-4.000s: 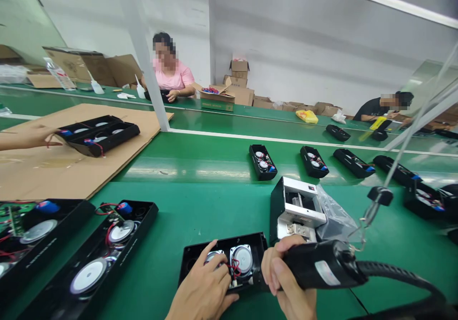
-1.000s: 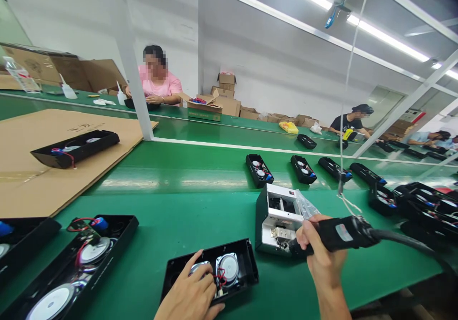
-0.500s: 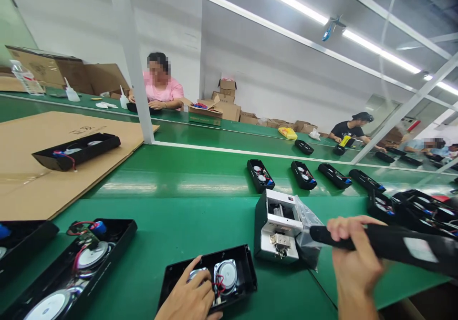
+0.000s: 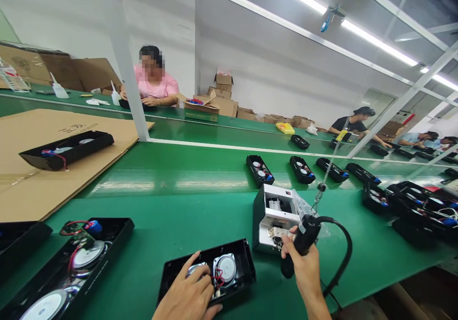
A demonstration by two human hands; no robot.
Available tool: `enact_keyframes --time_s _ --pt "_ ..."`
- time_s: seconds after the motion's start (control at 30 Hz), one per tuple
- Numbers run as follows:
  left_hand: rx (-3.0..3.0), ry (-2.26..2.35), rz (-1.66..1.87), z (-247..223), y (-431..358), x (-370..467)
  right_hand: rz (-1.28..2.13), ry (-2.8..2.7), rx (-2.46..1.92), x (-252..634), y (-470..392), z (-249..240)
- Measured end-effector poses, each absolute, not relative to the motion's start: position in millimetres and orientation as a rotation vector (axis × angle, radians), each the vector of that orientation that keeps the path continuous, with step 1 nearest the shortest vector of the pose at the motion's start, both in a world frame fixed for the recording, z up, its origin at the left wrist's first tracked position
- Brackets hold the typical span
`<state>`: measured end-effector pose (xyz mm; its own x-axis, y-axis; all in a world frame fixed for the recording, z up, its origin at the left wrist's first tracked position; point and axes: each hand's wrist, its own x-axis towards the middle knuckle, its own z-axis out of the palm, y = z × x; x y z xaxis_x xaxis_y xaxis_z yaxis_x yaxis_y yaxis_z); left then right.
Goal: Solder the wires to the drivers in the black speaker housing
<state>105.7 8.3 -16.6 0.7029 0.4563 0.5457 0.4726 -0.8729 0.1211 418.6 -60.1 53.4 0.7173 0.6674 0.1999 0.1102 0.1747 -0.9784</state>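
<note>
The left hand lies flat, fingers spread, on the open black speaker housing at the near edge of the green belt, pinning it rather than gripping it. The housing looks like light, stiff plastic, and its bare round drivers and thin red wires seem fragile, so the rim is probably the safest hold; its long axis runs left to right, open side up. The right hand is closed around the black corded screwdriver, just right of the housing, tip pointing down.

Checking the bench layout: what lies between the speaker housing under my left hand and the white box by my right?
Only bare green belt between speaker housing and white box, head view.
</note>
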Motion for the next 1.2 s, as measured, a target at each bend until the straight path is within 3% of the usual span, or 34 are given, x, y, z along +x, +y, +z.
enact_keyframes --time_s 0.33,0.7,0.93,1.2 --pt "-2.884 -0.814 -0.917 -15 5 106 0.208 -0.788 -1.135 420 -25 115" --pt "-2.872 -0.818 -0.909 -14 4 107 0.616 -1.008 -1.329 396 -38 110" --pt "-2.879 -0.83 -0.888 -1 1 108 0.76 -0.866 -1.199 375 -72 115" --pt "-2.904 -0.844 -0.876 -3 2 108 0.254 -0.765 -1.052 403 -49 130"
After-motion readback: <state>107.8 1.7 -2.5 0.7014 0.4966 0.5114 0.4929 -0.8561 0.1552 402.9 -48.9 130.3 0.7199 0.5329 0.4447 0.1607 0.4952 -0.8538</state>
